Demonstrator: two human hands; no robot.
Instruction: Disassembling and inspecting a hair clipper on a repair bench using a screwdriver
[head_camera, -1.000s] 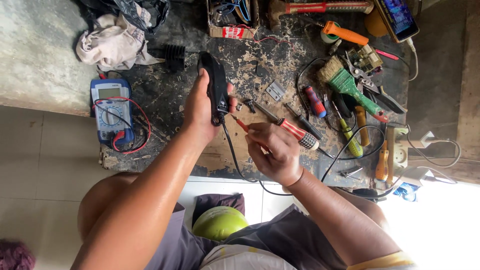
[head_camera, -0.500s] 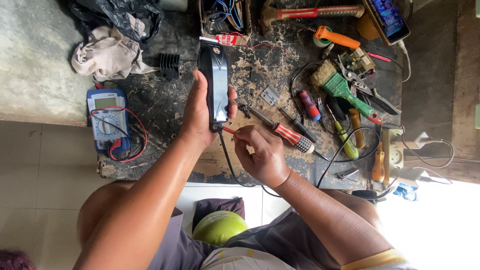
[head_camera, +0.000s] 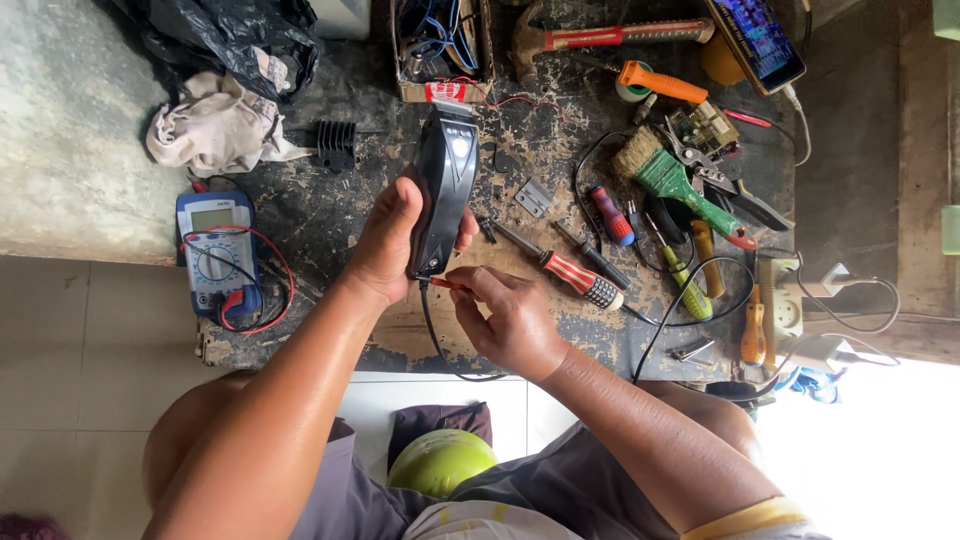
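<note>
— Left hand (head_camera: 385, 245) wrapped tight round the black hair clipper (head_camera: 443, 195), held above the workbench (head_camera: 300, 215). Right hand (head_camera: 510, 320) pinched shut on a thin red-handled tool (head_camera: 450, 284), tip at the clipper's cord end.

— Risks?

— Likely a slip of the tip toward the left palm. Could also nick the black cord (head_camera: 437, 340) hanging below. Might knock the red-and-black screwdriver (head_camera: 560, 268) just beside.

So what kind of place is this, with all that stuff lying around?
Probably a small repair workbench. The left hand holds a black hair clipper, while the right hand pinches a thin red tool at its base. A multimeter, screwdrivers and a hammer lie on the scarred bench.
</note>
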